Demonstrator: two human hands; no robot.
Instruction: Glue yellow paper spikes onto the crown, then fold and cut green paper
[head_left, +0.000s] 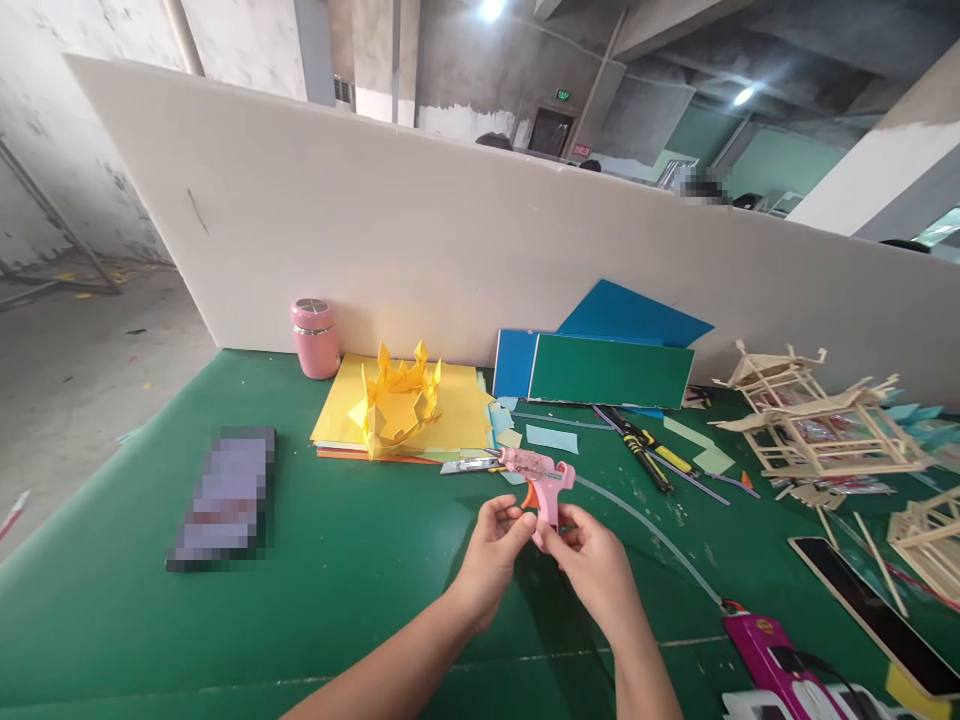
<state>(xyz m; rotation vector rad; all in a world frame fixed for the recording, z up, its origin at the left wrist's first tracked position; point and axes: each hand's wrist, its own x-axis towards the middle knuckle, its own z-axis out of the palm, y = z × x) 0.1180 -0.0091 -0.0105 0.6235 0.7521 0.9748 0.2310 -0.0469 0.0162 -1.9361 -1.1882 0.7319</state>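
Note:
A pink hot glue gun (553,484) with an orange trigger is held over the green table, its nozzle pointing left. My left hand (491,560) pinches near the trigger and the lower handle. From the other side, my right hand (596,565) closes its fingers on the handle. A long translucent glue stick (649,535) trails from the back of the gun towards the right. Just beyond the nozzle lies a utility knife (471,466). A yellow folded-paper crown (401,405) stands on yellow paper sheets (461,400) behind it.
At left are a pink thermos (315,340) and a blurred phone-like slab (225,500). Green board (611,370) leans at the back. Pliers (637,448), wooden stick models (832,430), a dark phone (874,610) and a magenta power strip (772,660) occupy the right. A pale partition (420,230) borders the table.

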